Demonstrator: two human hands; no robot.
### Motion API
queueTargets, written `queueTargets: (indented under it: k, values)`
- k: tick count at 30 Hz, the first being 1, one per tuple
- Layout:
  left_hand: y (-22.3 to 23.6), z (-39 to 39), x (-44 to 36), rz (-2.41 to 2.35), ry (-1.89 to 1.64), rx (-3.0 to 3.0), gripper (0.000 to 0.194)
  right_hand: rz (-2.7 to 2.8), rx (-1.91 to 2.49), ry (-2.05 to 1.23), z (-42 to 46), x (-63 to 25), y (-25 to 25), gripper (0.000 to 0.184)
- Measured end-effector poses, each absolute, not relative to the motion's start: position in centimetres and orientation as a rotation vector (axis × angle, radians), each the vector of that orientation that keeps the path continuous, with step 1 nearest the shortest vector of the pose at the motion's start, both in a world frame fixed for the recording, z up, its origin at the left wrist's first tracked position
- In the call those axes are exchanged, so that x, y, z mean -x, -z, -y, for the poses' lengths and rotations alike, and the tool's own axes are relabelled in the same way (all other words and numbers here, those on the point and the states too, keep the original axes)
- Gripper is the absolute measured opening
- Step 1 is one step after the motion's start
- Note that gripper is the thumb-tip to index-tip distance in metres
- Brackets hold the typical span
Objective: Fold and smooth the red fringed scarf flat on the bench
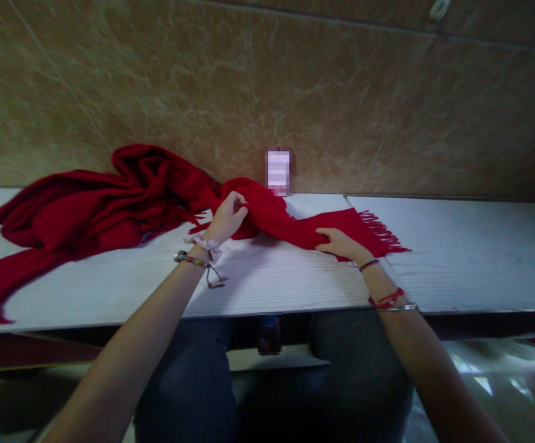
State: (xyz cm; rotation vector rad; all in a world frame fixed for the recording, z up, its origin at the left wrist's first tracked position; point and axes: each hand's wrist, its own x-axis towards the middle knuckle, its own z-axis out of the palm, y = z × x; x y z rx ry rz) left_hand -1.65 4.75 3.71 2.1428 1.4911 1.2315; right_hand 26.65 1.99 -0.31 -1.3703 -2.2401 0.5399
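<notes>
A red scarf (pixel 290 221) with fringed ends lies across the white wood-grain bench top. Its left part is a loose, crumpled heap, while the right part runs as a narrow band to a flatter fringed end. My left hand (pixel 228 216) is closed on the scarf near its middle, fingers curled and thumb against them; the exact pinch is partly hidden. Farther right, my right hand (pixel 341 242) grips the scarf's near edge close to the right fringe, with the cloth between thumb and fingers.
A tan marbled wall (pixel 249 92) rises behind the white bench top (pixel 456 246). A small blurred-out upright rectangle (pixel 278 171) stands against it, just beyond the scarf. My legs are below the bench's front edge, with another blurred-out patch (pixel 269 334) between them.
</notes>
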Motion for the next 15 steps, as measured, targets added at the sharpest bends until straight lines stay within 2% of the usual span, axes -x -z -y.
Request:
queueTargets:
  k: [2, 6, 11, 15]
  values:
    - [-3.4, -5.0, 2.0, -1.334, -1.223, -2.091, 0.005, 2.225, 1.409, -0.511, -2.0, -26.9, 0.3, 0.027]
    - [-4.2, -4.5, 3.8, -1.34, -1.054, -2.364, 0.017, 2.233, 1.421, -0.498, -2.1, -27.1, 0.3, 0.027]
    - [-5.7, -3.7, 6.2, -1.756, -0.471, -2.729, 0.023, 2.284, 1.364, -0.51, -2.1, -27.2, 0.3, 0.019]
    - [-6.3, -3.2, 6.7, -2.14, -0.372, -2.693, 0.019, 2.245, 1.371, -0.536, -2.0, -27.2, 0.3, 0.02]
